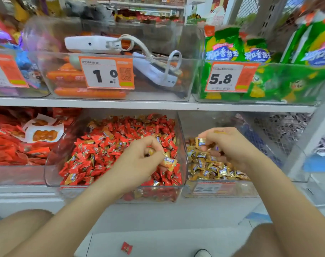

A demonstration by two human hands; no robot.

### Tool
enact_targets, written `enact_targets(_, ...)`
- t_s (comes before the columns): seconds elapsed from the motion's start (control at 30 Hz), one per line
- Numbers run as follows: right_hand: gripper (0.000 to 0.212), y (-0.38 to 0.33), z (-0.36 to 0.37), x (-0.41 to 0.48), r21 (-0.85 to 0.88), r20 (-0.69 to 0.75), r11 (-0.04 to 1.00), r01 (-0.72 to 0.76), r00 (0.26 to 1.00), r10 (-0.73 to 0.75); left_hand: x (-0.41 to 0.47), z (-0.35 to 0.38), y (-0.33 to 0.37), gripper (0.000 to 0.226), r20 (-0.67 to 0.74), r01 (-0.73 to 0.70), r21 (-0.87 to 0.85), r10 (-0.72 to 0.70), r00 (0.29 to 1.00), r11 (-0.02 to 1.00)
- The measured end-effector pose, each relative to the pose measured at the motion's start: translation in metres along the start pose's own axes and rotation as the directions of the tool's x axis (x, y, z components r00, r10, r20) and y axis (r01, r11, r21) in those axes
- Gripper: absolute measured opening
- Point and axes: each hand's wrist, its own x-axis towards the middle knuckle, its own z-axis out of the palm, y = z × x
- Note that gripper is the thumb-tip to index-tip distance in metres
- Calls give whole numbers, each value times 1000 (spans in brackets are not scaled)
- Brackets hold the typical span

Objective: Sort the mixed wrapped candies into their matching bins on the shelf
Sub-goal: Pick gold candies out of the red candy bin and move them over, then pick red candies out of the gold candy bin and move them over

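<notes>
single view only, from a wide-angle camera worn on the person's head. it faces forward and downward at close range onto a shop shelf (158, 104), with both forearms entering from the bottom edge. the lower tier's clear bins (183, 138) sit centre frame, near the lens. the floor (158, 238) shows at the bottom. edges bend and blur. no second view to overlap.

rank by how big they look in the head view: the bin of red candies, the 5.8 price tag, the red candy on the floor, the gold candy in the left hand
1. bin of red candies
2. 5.8 price tag
3. Unsure: the red candy on the floor and the gold candy in the left hand look alike in size.
</notes>
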Motion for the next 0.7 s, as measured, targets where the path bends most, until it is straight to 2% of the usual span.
enact_targets(0.1, 21, 25, -26, 7, -259, -200, 965, -52, 980, 0, 1, 35, 22, 11, 48, -135, 144, 130, 990, 980)
enact_targets(0.17, 43, 38, -39, 9, -411, -296, 908, -77, 954, -53, 8, 60, 36, 8, 73, -201, 255, 188, 979, 946)
enact_targets(0.2, 49, 42, -45, 9, -438, -334, 895, -84, 939, -76, 14, 72, 41, 7, 79, -208, 299, 193, 978, 932)
enact_targets(0.27, 44, 53, -56, 13, -420, -375, 904, -79, 923, -93, 31, 97, 48, 7, 38, -196, 394, 197, 980, 898)
enact_targets(0.33, 21, 59, -64, 14, -307, -350, 951, -39, 934, -75, 56, 118, 47, 10, -27, -176, 467, 213, 977, 867)
enact_targets(0.4, 20, 62, -71, 14, -246, -278, 969, -5, 958, -66, 81, 135, 43, 10, -37, -150, 495, 193, 980, 856)
enact_targets(0.43, 25, 64, -75, 15, -226, -252, 974, 12, 965, -71, 92, 142, 41, 12, -6, -130, 501, 154, 988, 855)
enact_targets(0.5, 29, 66, -82, 15, -168, -223, 984, 65, 970, -102, 109, 152, 37, 34, 135, -114, 552, 46, 990, 826)
enact_targets(0.57, 31, 72, -88, 15, -210, -233, 972, 103, 961, -152, 115, 156, 32, 45, 272, -172, 602, 3, 962, 779)
enact_targets(0.63, 29, 74, -90, 14, -320, -274, 942, 106, 941, -199, 108, 153, 31, 39, 319, -281, 649, 83, 944, 706)
enact_targets(0.7, 24, 68, -84, 9, -362, -246, 925, 115, 945, -214, 92, 141, 29, 30, 331, -405, 700, 235, 914, 588)
